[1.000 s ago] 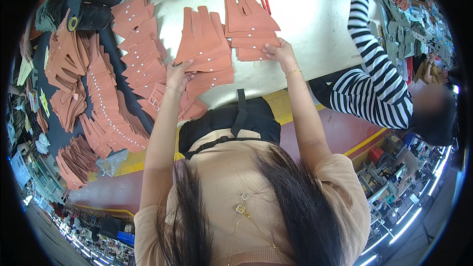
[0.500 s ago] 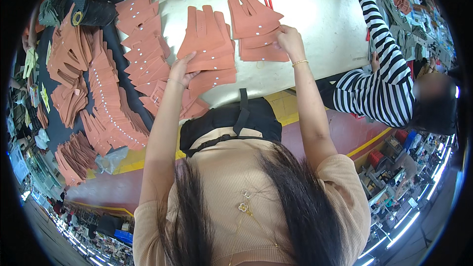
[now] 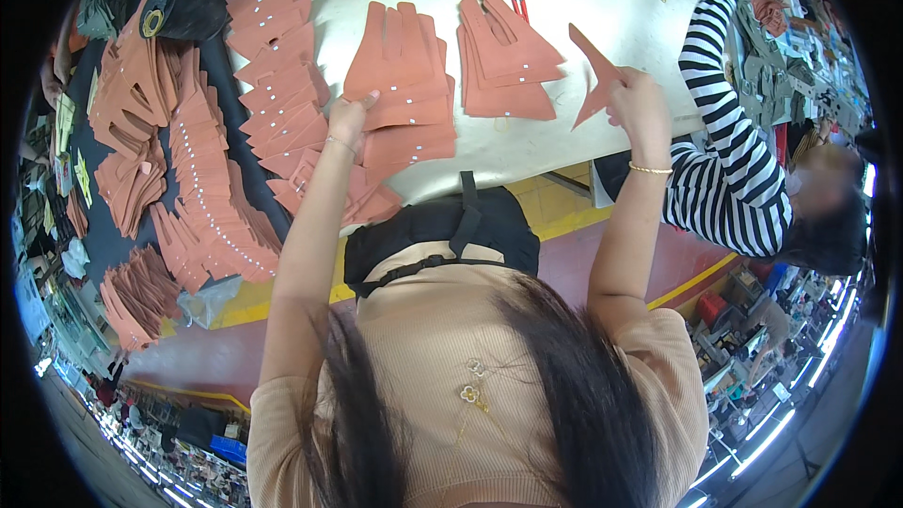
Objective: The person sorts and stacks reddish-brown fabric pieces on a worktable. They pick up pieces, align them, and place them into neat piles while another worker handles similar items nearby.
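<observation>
Right hand (image 3: 642, 111), right of centre in the upper half: grip closed, pinching the right side of a salmon-coloured, flat, pointed piece (image 3: 605, 80), tilted and seen narrow. Whether its lower tip touches the pale bench (image 3: 602, 0) cannot be determined. Left hand (image 3: 350, 119): thumb at the left edge of a fanned stack of salmon notched pieces (image 3: 395, 75), upper centre; fingers partly hidden, grip closure cannot be told. A second salmon stack (image 3: 513, 64) lies between, apart from both hands. Bare surface separates the held piece from a black-and-white striped sleeve (image 3: 704, 71) at right.
</observation>
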